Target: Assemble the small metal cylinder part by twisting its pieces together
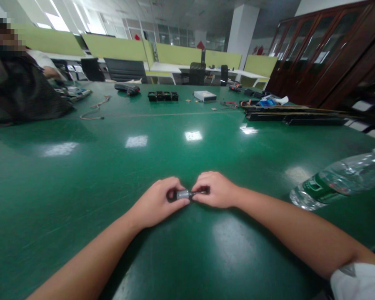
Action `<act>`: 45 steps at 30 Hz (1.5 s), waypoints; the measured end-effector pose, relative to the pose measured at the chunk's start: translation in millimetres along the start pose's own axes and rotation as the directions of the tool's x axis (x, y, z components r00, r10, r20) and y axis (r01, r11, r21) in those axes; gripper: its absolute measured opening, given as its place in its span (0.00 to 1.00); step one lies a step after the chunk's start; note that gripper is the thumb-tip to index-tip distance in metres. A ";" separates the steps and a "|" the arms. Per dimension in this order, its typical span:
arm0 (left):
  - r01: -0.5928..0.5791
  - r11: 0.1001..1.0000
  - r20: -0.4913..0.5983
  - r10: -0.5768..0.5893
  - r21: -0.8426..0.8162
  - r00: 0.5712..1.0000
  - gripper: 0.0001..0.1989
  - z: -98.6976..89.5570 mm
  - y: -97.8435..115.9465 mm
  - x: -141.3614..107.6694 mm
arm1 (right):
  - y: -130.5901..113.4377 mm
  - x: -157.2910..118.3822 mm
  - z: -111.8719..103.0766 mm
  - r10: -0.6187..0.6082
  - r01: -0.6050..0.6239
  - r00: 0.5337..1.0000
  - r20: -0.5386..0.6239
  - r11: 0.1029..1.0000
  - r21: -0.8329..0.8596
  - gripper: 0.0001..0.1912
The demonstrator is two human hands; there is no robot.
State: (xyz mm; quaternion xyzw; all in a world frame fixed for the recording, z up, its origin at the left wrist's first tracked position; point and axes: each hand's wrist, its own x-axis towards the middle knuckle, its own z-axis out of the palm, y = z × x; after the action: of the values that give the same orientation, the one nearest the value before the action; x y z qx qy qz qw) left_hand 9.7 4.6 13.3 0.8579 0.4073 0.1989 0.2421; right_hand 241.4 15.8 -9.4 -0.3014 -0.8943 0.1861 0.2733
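Note:
Close to the green tabletop [171, 150], a small silver cylinder [183, 194] with a thin dark shaft lies between my two hands; its exact kind is too blurred to tell. My left hand [158, 202] is closed on the cylinder's body, thumb below and fingers curled over the top. The fingers of my right hand [217, 189] pinch the thin shaft from the other side. Part of the cylinder's left end is hidden inside my left hand.
A clear water bottle [328, 183] lies on its side by my right forearm. Farther back are black blocks [163, 96], a silver box [205, 96], a cord [95, 109] and long black strips [312, 116]. Another person [21, 83] is at the far left.

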 end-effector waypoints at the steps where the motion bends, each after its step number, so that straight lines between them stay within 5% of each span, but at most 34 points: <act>1: 0.000 1.000 0.000 0.000 -0.001 1.000 0.12 0.0 0.0 0.0 | 0.4 -0.2 0.1 0.003 -0.003 1.000 -0.001 1.000 -0.001 0.05; 23: 0.021 1.000 -0.007 -0.021 0.016 1.000 0.12 0.4 -1.4 -0.4 | 5.1 -3.4 -5.0 0.041 -0.041 0.999 -0.004 0.999 -0.009 0.05; 35: 0.055 0.998 0.009 -0.055 0.003 0.998 0.13 0.0 -0.7 -0.2 | 29.2 -10.3 -32.5 0.124 -0.135 0.986 0.116 0.986 0.094 0.03; 45: 0.051 0.999 -0.003 -0.051 0.009 0.999 0.12 1.8 -3.3 -0.4 | 25.9 -6.8 -22.6 0.044 -0.052 0.996 0.078 0.994 0.095 0.04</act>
State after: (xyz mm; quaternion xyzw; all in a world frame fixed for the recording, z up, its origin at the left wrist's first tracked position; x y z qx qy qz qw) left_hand 8.4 5.7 9.9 0.8480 0.4303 0.1920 0.2427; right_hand 270.9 34.6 -7.2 -0.3019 -0.8865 0.2471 0.2488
